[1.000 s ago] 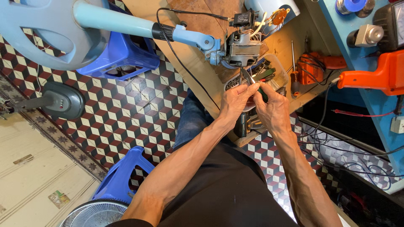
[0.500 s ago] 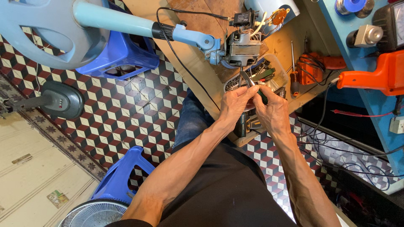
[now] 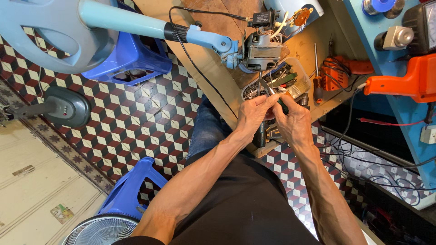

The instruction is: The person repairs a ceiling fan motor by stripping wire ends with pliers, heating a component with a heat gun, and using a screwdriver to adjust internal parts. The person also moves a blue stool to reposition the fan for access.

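What was pinched between the left hand and the right hand was too small to be told. The round pale-blue plastic fan base was cut off at ten o'clock, the white wire fan guard at seven o'clock, and the orange plastic tool at three o'clock.

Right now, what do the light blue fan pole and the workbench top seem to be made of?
The light blue fan pole looks like smooth painted metal or plastic; its even sheen leaves this open. The brown workbench top seems to be bare wood, matte, with visible grain and worn edges.
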